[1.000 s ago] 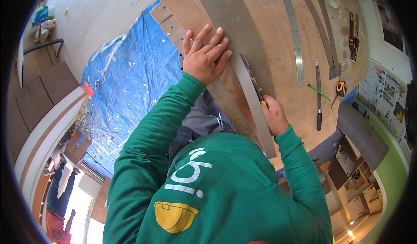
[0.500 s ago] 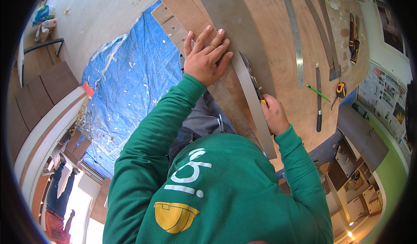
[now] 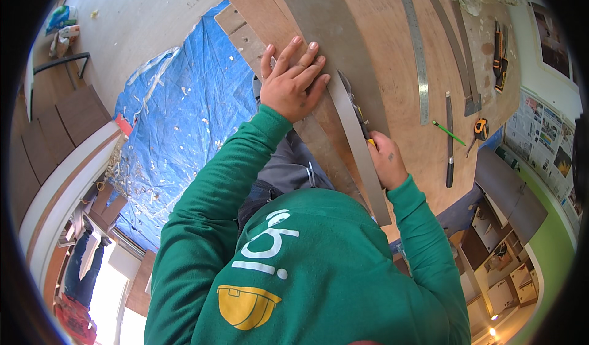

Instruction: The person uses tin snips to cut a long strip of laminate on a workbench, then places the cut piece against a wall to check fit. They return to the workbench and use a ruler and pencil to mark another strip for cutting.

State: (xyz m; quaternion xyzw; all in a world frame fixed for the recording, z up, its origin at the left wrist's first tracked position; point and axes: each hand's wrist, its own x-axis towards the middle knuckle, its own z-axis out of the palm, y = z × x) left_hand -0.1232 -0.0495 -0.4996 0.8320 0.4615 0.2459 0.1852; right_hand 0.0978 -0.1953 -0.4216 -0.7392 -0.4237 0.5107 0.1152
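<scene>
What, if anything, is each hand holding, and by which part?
Right hand: a long dark tool, held by its near end, where yellow shows. Left hand: spread on a brown board, no hold visible.

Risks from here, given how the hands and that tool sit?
1. The dark hand tool with a yellow part, held in the right hand, has its far tip close to the thumb of the left hand; a slip might hurt it.
2. The long, narrow grey strip runs down beside the green sweatshirt and could snag it.
</scene>
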